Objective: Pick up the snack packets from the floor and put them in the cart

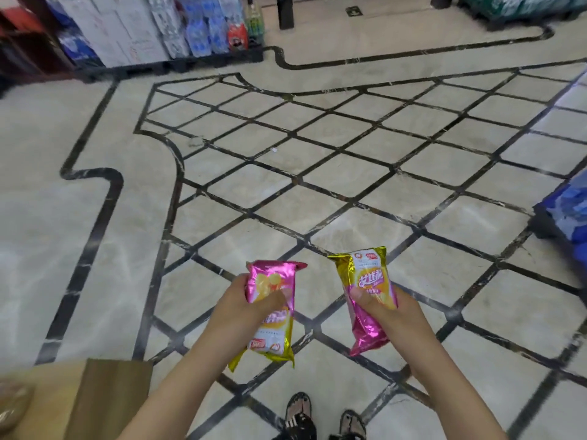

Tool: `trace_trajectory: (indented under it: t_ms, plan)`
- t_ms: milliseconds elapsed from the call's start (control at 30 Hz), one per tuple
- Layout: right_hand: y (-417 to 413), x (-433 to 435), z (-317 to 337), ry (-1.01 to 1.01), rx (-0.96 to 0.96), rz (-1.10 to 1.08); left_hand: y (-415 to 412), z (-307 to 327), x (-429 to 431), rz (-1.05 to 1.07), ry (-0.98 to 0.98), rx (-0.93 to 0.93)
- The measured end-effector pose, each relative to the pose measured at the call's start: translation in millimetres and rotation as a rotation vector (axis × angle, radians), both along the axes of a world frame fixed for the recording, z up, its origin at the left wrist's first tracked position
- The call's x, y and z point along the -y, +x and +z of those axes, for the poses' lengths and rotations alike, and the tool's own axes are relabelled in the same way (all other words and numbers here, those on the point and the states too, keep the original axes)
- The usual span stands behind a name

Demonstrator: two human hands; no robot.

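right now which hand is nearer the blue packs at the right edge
Right. The right hand, holding a snack packet, sits left of the blue packs; the left hand, holding another, is farther left.

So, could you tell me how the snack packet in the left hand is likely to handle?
Probably light: the left hand holds the snack packet by its middle, both ends unsupported. Likely slippery, given its glossy foil. Probably crushable, as the foil wrinkles around the thumb.

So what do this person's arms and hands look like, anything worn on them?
The left forearm and right forearm are bare, with no sleeve in view. Neither the left hand nor the right hand shows a glove, ring, watch or bracelet.
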State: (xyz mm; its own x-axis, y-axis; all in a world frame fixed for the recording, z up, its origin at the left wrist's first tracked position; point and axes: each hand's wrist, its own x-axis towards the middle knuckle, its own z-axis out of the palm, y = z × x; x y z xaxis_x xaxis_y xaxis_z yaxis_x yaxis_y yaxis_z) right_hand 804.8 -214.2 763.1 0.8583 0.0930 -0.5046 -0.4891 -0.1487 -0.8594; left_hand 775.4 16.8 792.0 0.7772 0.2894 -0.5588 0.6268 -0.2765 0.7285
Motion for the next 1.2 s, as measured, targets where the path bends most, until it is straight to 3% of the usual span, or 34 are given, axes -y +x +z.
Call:
trace_trajectory:
  t_ms: [233, 600, 867, 1200]
  plan:
    - [-25, 4, 39, -0.046, 0.046, 0.158, -54, 45, 10, 0.295, -0.039, 0.14]
    - [-43, 14, 35, -0.118, 0.091, 0.508, -165, 47, 53, 0.759, -0.051, 0.233]
    - [-96, -52, 20, -0.168, 0.149, 0.928, -290, 42, 67, 1.235, 0.003, 0.277]
    - [-237, -116, 34, -0.152, 0.222, 1.471, -445, 46, 113, 1.673, 0.02, 0.31]
